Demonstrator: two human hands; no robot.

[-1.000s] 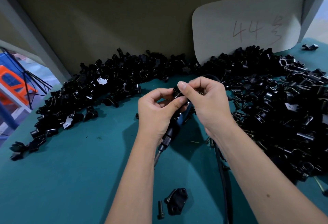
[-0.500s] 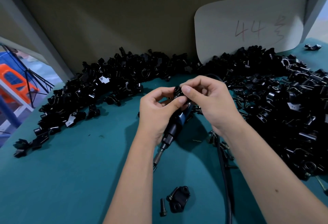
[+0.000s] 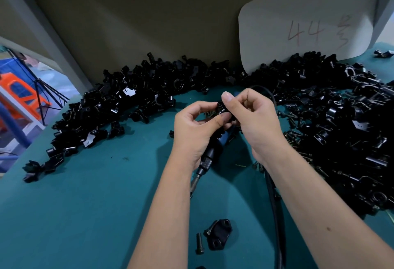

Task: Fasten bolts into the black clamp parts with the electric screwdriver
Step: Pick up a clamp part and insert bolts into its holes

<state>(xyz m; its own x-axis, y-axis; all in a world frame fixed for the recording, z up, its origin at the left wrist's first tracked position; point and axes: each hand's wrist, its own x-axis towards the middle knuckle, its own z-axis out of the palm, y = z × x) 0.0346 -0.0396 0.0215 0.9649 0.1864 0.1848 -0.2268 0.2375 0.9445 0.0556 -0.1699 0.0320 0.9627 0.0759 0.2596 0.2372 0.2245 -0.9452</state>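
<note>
Both hands meet above the middle of the teal tabletop [image 3: 89, 215]: the left hand [image 3: 195, 132] and the right hand [image 3: 253, 119] curl their fingers and pinch one small black clamp part [image 3: 222, 108] between them. The electric screwdriver [image 3: 210, 153] lies on the tabletop beneath the hands. Heaps of black clamp parts [image 3: 341, 132] ring the hands, and a white card [image 3: 302, 27] leans on the wall behind.

Teal desk [image 3: 89, 215] covers the lower frame. White rounded card [image 3: 304, 25] at upper right leans on the drab back wall [image 3: 149, 12], "44" plus a scribbled mark in red on it. Grey slanted post [image 3: 40, 32] at upper left. Beyond it at far left: orange plastic stool [image 3: 23, 93], dark tripod legs [image 3: 45, 96], blue bar [image 3: 12, 123].
</note>
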